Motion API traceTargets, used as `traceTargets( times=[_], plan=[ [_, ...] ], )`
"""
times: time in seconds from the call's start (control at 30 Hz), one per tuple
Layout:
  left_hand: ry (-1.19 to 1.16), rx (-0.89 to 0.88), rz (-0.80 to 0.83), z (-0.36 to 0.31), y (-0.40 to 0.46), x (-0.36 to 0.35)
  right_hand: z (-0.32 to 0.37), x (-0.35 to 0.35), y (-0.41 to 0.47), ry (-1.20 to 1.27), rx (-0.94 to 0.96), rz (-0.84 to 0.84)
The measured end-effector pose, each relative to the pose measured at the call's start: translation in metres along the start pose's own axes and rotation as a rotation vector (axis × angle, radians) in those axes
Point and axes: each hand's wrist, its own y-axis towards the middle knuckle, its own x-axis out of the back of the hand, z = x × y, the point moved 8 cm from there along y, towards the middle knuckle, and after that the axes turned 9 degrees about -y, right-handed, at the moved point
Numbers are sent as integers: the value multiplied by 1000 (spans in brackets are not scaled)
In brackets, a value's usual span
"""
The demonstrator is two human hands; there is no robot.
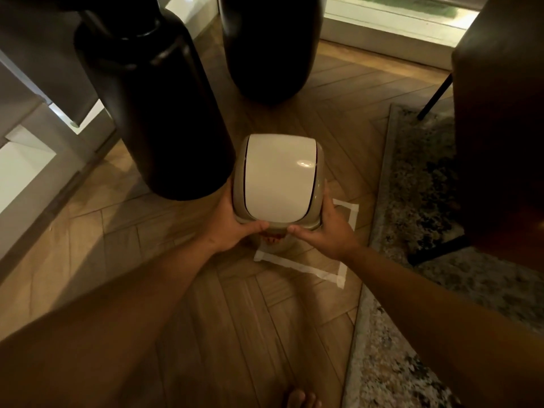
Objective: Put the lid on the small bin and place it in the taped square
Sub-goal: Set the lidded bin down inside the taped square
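The small beige bin (278, 241) has its lid (279, 178) on top, a beige frame with a white swing flap. My left hand (235, 219) grips the lid's left side and my right hand (323, 231) grips its right side, thumbs on the near edge. The bin is over the taped square (309, 269) of white tape on the wooden floor. Most of the bin body is hidden under the lid. I cannot tell whether its base touches the floor.
Two tall black vases stand close behind: one (164, 113) at the left, almost touching the bin, another (268, 45) farther back. A patterned rug (412, 201) borders the square on the right, with a dark chair (500, 128) on it. White furniture stands at the far left.
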Motion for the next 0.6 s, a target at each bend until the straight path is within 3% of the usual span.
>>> traceTargets(
  times=[0.6],
  plan=[
    [93, 129, 65, 15, 89, 5, -17, 25, 71, -1, -20, -37]
  ],
)
